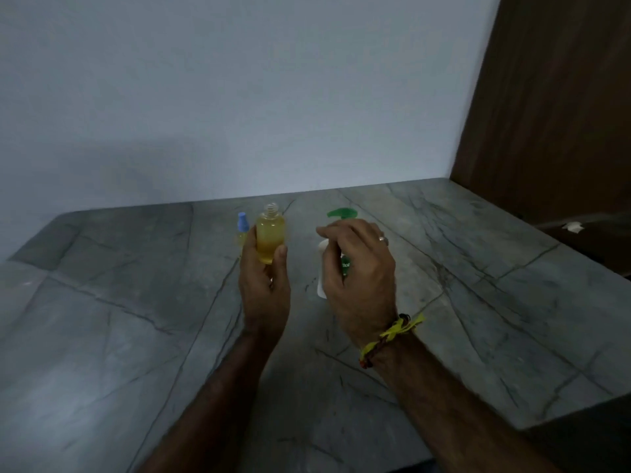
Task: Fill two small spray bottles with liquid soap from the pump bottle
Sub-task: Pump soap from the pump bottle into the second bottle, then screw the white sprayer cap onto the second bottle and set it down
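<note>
The left hand (pixel 264 268) holds the uncapped spray bottle (pixel 270 237) upright in closed fingers, its yellow soap level, while the right hand (pixel 358 268), fingers loosely curled and empty, hovers before the pump bottle (pixel 341 240) on the tabletop (pixel 478 285), probably to fetch its cap.

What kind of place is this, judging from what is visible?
Probably a home or utility room, though I cannot be sure: a grey veined stone counter against a plain white wall, with a dark wooden door or panel at the right.
</note>
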